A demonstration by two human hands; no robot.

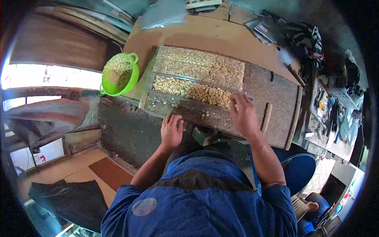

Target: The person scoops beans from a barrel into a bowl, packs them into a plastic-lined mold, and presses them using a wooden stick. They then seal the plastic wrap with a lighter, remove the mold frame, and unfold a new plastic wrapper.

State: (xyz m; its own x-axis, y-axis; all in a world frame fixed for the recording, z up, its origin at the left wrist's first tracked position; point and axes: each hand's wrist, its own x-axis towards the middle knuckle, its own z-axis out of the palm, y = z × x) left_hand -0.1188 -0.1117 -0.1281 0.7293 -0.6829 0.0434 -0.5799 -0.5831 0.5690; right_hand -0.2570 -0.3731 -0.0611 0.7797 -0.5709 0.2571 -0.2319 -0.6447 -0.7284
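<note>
A wooden board (256, 94) lies on the table with a wide bed of pale nut-like pieces (201, 67) in its upper part, under what looks like a clear sheet. Below it runs a narrower strip of the same pieces (189, 89). My right hand (243, 114) is at the right end of this strip, fingers bent together and pointing down; what they hold, if anything, is too small to tell. My left hand (172, 131) hovers at the board's near edge, fingers loosely curled and apart, holding nothing. A short wooden rod (267, 117) lies right of my right hand.
A green basket (134, 75) with pale pieces stands at the table's left edge. Clear plastic sheets (164, 15) lie at the back. A wooden strip (294, 118) borders the board's right side. Tools and bags crowd a shelf (335, 144) farther right. Dark cloth (69, 201) lies lower left.
</note>
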